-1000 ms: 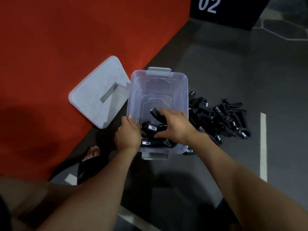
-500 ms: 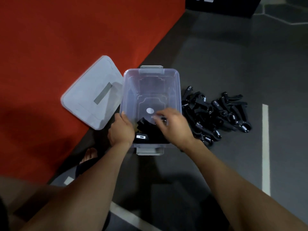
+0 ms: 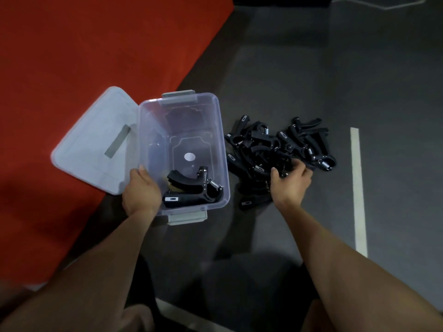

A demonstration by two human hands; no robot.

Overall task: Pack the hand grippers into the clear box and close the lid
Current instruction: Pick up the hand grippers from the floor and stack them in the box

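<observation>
Early going: two hand grippers (image 3: 191,188), perhaps, lie in the clear box (image 3: 221,149); the pile (image 3: 275,149) at three o'clock and the lid (image 3: 96,140) remain. The left hand (image 3: 141,192) grasps the box wall; the right hand (image 3: 291,180) curls into the pile, grip unclear.

Clear box (image 3: 217,130): transparent plastic, grey latches at both ends, 1 white round sticker on its base.
Lid (image 3: 96,142): pale grey-white, darker grey strip at centre.
Hand grippers (image 3: 278,147): black, silver springs, small white labels.
Mat (image 3: 84,56): plain red-orange.
Floor (image 3: 311,75): dark grey, with white painted lines.
</observation>
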